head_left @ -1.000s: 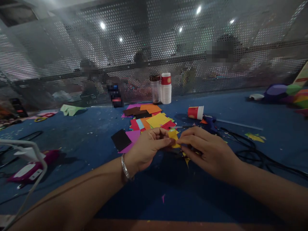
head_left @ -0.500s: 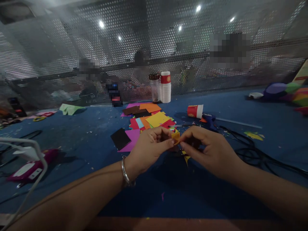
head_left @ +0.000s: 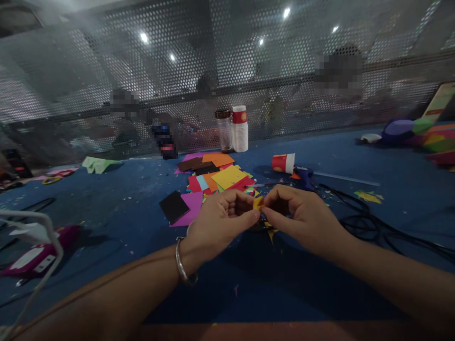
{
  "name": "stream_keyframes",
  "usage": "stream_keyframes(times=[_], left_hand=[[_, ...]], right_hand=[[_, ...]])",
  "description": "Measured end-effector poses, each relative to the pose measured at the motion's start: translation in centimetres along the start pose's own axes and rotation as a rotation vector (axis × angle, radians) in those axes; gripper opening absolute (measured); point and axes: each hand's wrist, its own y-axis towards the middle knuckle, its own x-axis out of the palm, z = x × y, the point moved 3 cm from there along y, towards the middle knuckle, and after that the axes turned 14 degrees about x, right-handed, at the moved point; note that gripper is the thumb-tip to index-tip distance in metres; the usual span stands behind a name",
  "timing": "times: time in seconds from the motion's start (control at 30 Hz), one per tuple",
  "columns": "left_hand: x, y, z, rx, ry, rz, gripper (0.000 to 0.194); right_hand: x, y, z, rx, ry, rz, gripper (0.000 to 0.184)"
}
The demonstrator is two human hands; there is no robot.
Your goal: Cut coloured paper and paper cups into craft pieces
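Blue table (head_left: 135, 189) beneath, scraps (head_left: 369, 196) strewn about, the left hand (head_left: 222, 222) and right hand (head_left: 302, 213) pinch a small yellow piece (head_left: 258, 203) between their fingertips, its shaping seemingly begun but unfinished, while the paper pile (head_left: 229, 177) beyond lies flat, apparently left for later.

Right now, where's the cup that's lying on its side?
In the head view, the red-and-white cup is right of centre, beyond the right hand and beside the blue glue gun.
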Motion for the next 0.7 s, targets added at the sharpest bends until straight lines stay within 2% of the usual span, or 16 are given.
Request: stream_keyframes(times=[0.23, 0.4, 0.53, 0.7], left_hand=[[-0.31, -0.07, -0.12, 0.092, 0.120, 0.035, 0.012], [-0.51, -0.03, -0.13, 0.091, 0.143, 0.003, 0.012], [-0.46, 0.07, 0.03, 0.079, 0.151, -0.030, 0.011], [-0.53, 0.18, -0.23, 0.072, 0.150, -0.032, 0.014]], right_hand=[[0.20, 0.05, 0.13, 0.070, 0.106, -0.037, 0.009], [0.25, 0.29, 0.27, 0.129, 0.178, -0.074, 0.013], [0.45, 0.31, 0.28, 0.122, 0.171, -0.128, 0.011], [0.39, 0.25, 0.17, 0.086, 0.143, -0.093, 0.014]])
